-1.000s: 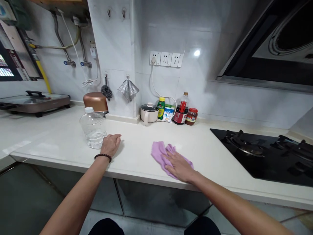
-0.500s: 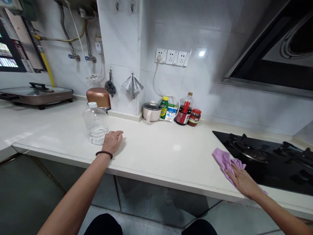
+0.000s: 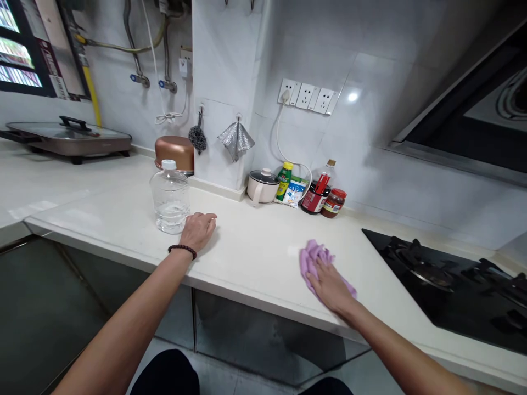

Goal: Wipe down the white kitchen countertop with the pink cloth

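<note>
My right hand [image 3: 331, 287] presses a crumpled purple cleaning cloth [image 3: 309, 263] down on the white countertop [image 3: 255, 247], left of the gas hob. The cloth sticks out past the fingers and along the outer side of the palm. My left hand [image 3: 198, 230], with a dark bead bracelet at the wrist, rests on the counter near its front edge. Its fingers are loosely bent, and nothing shows in them. Just left of it stands a large clear plastic bottle [image 3: 171, 197] with a white cap and some clear liquid at the bottom.
Along the wall stand a small lidded pot [image 3: 263, 186], a green bottle [image 3: 284, 181], a white-blue packet [image 3: 295, 192], a dark jar [image 3: 315, 198] and a red-lidded jar [image 3: 333, 203]. A black gas hob [image 3: 448, 291] lies right; an electric pan [image 3: 74, 142] sits far left.
My right hand has slid the purple cloth left across the counter, away from the hob's edge. My left hand stays beside the bottle. The view has shifted slightly.
</note>
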